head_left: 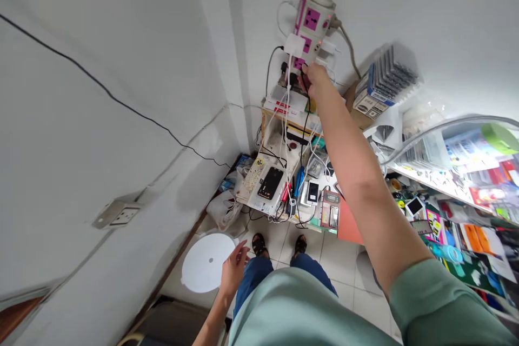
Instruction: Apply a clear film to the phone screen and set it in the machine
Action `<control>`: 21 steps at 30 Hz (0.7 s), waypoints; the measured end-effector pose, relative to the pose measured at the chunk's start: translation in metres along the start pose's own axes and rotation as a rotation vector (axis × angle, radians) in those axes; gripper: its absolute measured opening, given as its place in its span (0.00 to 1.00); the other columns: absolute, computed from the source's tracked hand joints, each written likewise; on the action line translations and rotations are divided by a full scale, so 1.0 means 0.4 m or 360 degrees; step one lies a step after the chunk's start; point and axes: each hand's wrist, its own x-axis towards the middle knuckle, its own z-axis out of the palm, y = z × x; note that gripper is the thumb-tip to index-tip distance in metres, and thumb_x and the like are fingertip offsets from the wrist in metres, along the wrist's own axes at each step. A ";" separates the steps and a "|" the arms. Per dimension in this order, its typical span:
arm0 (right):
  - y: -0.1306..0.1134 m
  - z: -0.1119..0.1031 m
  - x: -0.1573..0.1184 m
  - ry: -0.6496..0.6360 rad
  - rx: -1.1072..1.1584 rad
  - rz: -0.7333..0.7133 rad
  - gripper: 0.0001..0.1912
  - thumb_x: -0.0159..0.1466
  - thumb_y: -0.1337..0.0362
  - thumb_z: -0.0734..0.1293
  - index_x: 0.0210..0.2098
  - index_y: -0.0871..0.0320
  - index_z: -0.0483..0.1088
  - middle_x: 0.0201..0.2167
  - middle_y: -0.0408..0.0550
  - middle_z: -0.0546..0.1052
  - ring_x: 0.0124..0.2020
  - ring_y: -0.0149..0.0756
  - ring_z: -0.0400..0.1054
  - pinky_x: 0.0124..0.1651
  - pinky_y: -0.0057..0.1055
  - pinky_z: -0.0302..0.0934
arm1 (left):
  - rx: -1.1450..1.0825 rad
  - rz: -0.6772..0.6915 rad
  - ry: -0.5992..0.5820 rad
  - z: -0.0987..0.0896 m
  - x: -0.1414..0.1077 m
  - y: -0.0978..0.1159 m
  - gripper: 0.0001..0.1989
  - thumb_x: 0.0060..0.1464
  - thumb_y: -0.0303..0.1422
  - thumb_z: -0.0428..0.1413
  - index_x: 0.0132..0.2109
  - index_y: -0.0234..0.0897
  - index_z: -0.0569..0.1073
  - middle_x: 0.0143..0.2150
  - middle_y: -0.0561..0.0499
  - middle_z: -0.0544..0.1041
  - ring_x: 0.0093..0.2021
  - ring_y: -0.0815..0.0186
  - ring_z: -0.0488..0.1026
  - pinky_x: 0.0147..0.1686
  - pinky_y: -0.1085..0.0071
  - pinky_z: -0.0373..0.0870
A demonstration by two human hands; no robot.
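Observation:
My right hand (313, 77) is stretched out to a tower power strip (317, 16) by the wall, fingers closed at its lower sockets. They pinch the top of a black cable (306, 119), which hangs down over the workbench; whether its plug sits in a socket is hidden by the fingers. Beside the hand, a white charger (294, 44) is plugged into the tower, with a white cable running down. My left hand (235, 269) hangs low by my leg, fingers apart and slightly bent, holding nothing. A round white disc (207, 263) lies behind it.
The workbench (267, 203) carries an opened phone (271, 183), a white phone (312, 192) and tangled cables. Stacked boxes (375, 92) stand right of the tower. A cluttered lit shelf (438, 173) fills the right side. A wall socket (125, 216) is at left.

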 end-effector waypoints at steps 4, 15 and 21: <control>-0.066 -0.126 -0.175 0.0011 0.0133 0.0386 0.22 0.82 0.60 0.53 0.34 0.62 0.64 0.40 0.57 0.78 0.41 0.33 0.79 0.38 0.27 0.66 | -0.0041 0.0265 -0.0254 0.092 0.040 0.138 0.30 0.66 0.55 0.54 0.59 0.35 0.80 0.42 0.40 0.87 0.35 0.56 0.84 0.40 0.58 0.83; -0.234 -0.339 -0.914 -0.0154 0.0709 0.0273 0.26 0.73 0.36 0.66 0.37 0.53 0.70 0.25 0.40 0.74 0.20 0.27 0.65 0.20 0.26 0.57 | -0.0768 0.1258 -0.1008 0.230 -0.003 0.749 0.44 0.62 0.62 0.59 0.74 0.39 0.64 0.63 0.36 0.77 0.63 0.49 0.76 0.61 0.55 0.74; 0.071 -0.438 -0.973 -0.0035 0.0080 0.0349 0.27 0.77 0.39 0.59 0.47 0.52 0.78 0.51 0.51 0.83 0.53 0.42 0.79 0.55 0.39 0.73 | -0.0937 0.0601 -0.1218 0.116 -0.129 0.839 0.25 0.73 0.53 0.53 0.43 0.36 0.79 0.21 0.59 0.58 0.21 0.71 0.54 0.24 0.73 0.55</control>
